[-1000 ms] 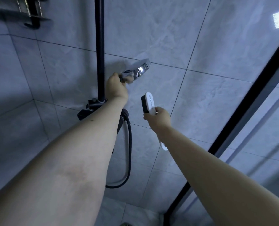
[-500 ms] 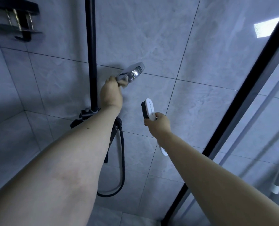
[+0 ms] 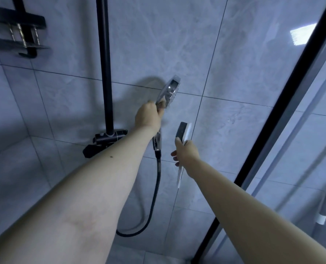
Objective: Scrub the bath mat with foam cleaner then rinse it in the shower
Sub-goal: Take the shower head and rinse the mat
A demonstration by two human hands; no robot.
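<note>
Grey tiled wall [image 3: 244, 54] fills the view ahead of me, with a black riser [image 3: 104, 63] running down it to the bracket [image 3: 108, 139] just left of my left wrist. My left hand [image 3: 147, 117] is clenched round the handle of the shower head [image 3: 169, 90], held clear of the wall with the spray face tipped toward me, I judge so I can aim it for rinsing. Its hose [image 3: 154, 197] hangs in a loop below that hand. My right hand [image 3: 186, 151], just right of the left and a little lower, grips the brush [image 3: 184, 132] by its handle, bristles up and out of the way, presumably to keep it ready. Right of that hand runs the door frame [image 3: 272, 130]. I cannot see the mat; it lies outside the view.
</note>
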